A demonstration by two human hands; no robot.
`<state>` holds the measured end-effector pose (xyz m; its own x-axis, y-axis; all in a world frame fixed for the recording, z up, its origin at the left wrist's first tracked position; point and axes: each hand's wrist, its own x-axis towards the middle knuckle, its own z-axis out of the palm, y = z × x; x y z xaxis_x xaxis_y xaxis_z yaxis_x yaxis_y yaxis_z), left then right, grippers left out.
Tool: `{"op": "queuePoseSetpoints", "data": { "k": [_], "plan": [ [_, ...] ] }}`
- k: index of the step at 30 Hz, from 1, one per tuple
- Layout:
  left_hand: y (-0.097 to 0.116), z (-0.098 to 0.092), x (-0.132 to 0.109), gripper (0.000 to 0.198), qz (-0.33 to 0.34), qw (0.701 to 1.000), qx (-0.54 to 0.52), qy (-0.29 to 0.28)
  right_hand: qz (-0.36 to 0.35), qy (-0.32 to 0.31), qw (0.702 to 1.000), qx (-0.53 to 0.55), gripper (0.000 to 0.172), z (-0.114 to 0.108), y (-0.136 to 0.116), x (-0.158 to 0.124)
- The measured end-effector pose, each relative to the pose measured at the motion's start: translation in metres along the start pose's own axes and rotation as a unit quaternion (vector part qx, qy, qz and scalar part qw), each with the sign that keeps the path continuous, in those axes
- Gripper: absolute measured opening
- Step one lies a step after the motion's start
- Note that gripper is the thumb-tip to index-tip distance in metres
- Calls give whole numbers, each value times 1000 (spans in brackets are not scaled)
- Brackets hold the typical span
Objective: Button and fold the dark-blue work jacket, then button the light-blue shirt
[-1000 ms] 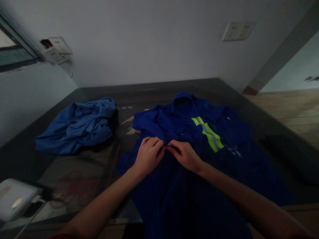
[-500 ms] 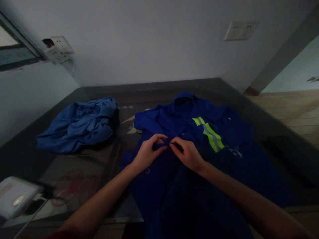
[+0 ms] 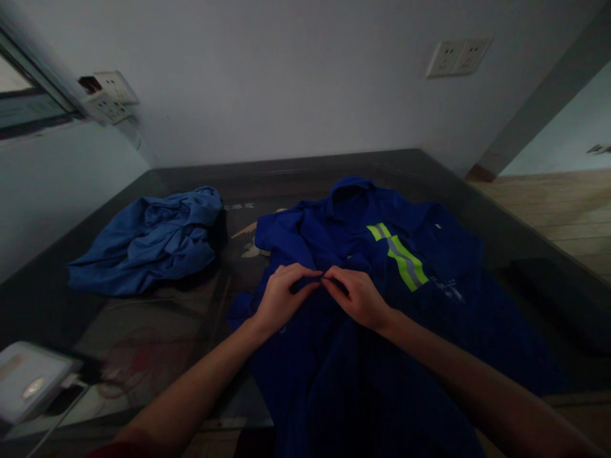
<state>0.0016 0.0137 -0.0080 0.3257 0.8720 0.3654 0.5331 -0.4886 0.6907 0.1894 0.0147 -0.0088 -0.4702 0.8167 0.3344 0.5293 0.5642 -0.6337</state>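
Observation:
A dark blue work jacket [image 3: 353, 222] with a collar lies spread on the dark table, its lower part hanging over the near edge. A yellow-green and grey reflective strip [image 3: 404, 259] crosses its chest. My left hand [image 3: 285, 294] and my right hand [image 3: 359, 295] meet at the jacket's front opening, fingertips almost touching. Each pinches the cloth between thumb and fingers. Whatever small part lies between the fingertips, perhaps a button, is too dark to make out.
Left on the table [image 3: 277, 181] is a crumpled lighter blue garment [image 3: 153, 242]. A white device [image 3: 35, 378] with a cable sits at the near left corner. A flat black object [image 3: 558, 302] lies at the right. Wall sockets [image 3: 458, 57] are behind.
Both hands have shifted slightly down, and the fingertips have come closer together at the jacket's front. The jacket and the lighter garment lie as before; the view has moved a little.

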Motion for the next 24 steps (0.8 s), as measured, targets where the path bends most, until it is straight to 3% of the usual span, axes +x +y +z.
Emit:
{"op": "queuePoseSetpoints", "data": {
  "k": [7,14,21,24],
  "plan": [
    [-1,-2,-2,21,42,997,54,29,-41,-25,999,-9,17,2,1,-1],
    [-5,-15,6,22,41,992,114,-40,7,19,1000,5,18,-6,3,2],
    [-24,-42,21,21,-39,996,77,17,41,80,996,13,22,-16,11,7],
    [-35,-46,23,19,-75,994,69,-27,44,100,994,9,28,-23,14,9]
  ]
}}
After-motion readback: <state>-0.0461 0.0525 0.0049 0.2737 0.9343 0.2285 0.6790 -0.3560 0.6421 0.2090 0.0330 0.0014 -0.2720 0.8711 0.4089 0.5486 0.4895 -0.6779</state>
